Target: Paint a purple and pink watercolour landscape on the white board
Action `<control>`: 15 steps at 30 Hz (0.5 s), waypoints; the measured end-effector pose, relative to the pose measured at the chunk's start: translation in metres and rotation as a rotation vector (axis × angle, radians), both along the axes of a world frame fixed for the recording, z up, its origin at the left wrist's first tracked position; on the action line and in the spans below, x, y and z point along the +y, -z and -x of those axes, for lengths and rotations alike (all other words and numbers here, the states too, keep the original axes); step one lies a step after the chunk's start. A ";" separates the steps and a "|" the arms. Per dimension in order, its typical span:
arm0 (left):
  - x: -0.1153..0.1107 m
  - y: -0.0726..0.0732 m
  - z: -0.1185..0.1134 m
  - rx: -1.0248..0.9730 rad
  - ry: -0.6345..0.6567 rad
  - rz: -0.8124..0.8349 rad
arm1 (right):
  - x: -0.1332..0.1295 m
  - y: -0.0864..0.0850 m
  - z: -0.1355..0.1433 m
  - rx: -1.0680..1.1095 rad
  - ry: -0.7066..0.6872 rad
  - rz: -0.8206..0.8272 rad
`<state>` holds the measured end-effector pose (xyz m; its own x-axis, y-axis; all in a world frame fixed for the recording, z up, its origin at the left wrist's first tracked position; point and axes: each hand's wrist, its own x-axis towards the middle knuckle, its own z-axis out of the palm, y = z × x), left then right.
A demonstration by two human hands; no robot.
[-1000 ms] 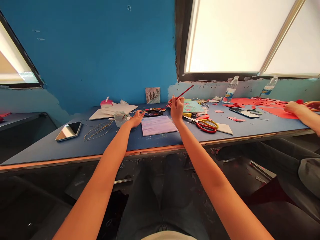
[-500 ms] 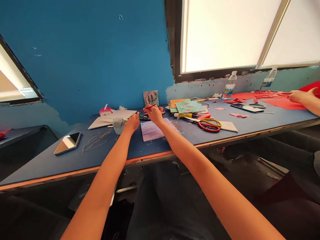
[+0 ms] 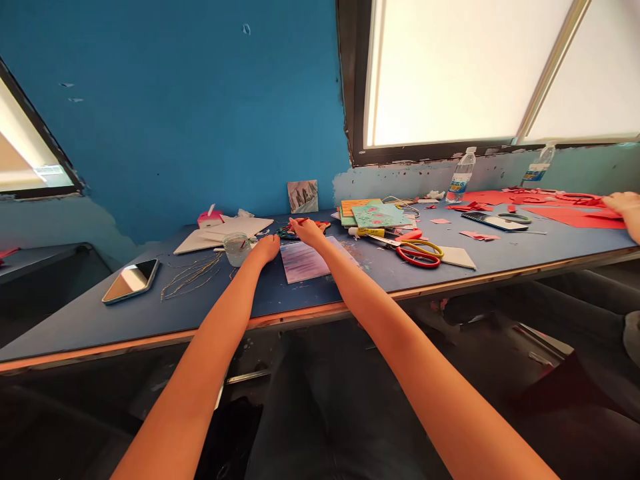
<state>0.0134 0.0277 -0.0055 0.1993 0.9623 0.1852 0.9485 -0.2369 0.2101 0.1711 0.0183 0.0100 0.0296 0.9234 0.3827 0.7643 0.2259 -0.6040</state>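
My right hand point(image 3: 307, 231) is closed around a thin red-handled paintbrush point(image 3: 297, 221), over a paint-smeared palette point(image 3: 286, 232) that it partly covers. Beside it to the left, my left hand point(image 3: 269, 249) rests low over the table with its fingers curled; whatever they hold, if anything, is hidden. A clear cup of cloudy water point(image 3: 236, 251) stands just left of that hand. Below my right wrist lies a small canvas painted in purple and white streaks point(image 3: 306, 262). Behind the palette, a small grey-brown picture point(image 3: 303, 197) leans against the wall.
White boards point(image 3: 200, 240), gold cords point(image 3: 193, 277) and a phone point(image 3: 131, 281) lie to the left. Rightward are painted canvases point(image 3: 380, 213), a yellow tube point(image 3: 367, 233), red-and-yellow scissors point(image 3: 419, 255), a bottle point(image 3: 461, 177) and red paper point(image 3: 570, 217) near another person's hand point(image 3: 627, 208).
My hands have drawn apart slightly; the left has lowered toward the table, while the right has dipped with the brush over the palette. The other person's hand has moved right.
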 end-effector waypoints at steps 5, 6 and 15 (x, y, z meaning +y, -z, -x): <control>0.001 0.000 -0.002 0.012 -0.053 0.030 | -0.001 0.001 -0.001 -0.050 0.041 -0.007; 0.001 0.000 -0.002 0.015 -0.055 0.032 | -0.002 0.001 -0.001 -0.061 0.057 -0.013; 0.000 0.000 -0.002 0.013 -0.065 0.020 | -0.010 -0.001 -0.002 -0.038 0.086 0.003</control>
